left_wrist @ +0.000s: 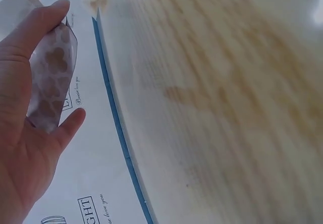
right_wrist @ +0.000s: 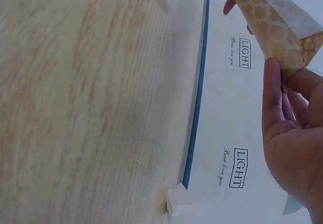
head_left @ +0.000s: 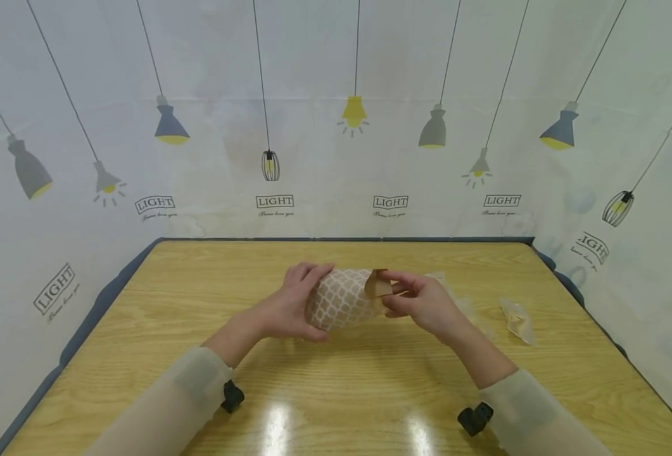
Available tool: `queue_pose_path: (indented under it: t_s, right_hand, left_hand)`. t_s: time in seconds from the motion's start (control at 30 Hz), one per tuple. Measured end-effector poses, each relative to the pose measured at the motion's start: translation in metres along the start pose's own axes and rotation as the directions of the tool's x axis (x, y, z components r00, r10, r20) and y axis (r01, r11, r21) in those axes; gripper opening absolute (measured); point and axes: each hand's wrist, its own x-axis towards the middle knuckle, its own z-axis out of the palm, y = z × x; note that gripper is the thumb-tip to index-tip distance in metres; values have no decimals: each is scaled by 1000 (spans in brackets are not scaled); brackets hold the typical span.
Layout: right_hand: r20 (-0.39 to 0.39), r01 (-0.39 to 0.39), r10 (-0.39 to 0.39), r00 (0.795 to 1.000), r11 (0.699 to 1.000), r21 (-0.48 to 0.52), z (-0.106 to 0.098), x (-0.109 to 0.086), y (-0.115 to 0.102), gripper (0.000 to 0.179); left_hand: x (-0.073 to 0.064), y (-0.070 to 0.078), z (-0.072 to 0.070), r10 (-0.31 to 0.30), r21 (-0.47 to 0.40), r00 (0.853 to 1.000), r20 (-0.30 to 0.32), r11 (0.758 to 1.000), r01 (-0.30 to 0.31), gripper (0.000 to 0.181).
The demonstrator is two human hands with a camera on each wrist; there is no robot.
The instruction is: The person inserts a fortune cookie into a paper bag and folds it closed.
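A brown paper box with a white lattice print point(head_left: 344, 297) is held above the table between my hands, its right end showing a plain brown flap point(head_left: 379, 286). My left hand point(head_left: 297, 304) grips the left end, thumb on the near side and fingers over the far side. At the other end, my right hand point(head_left: 424, 304) pinches the edge by the flap between thumb and fingers. The right wrist view shows the box point(right_wrist: 267, 22) tapering towards those fingertips, with a brown inner face beside them. Whether anything lies inside is hidden.
To the right on the wooden table point(head_left: 358, 380) lies a small clear packet with yellowish contents point(head_left: 518, 322). More clear plastic point(head_left: 472, 310) lies partly behind my right hand. A printed white curtain point(head_left: 324, 139) surrounds the table's back and sides.
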Motion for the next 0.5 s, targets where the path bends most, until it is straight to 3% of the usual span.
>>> queue_pose_path:
  t_s: [0.23,0.5]
  right_hand:
    - [17,-4,4,1000,1000,23,2,-1,0,58]
    - [46,-34,32,998,999,41,0,-5,0,55]
  left_hand:
    - [-2,-4,1,-31,-60,999,23,998,32,128]
    - [-2,-7,1,-26,-97,999,25,995,29,127]
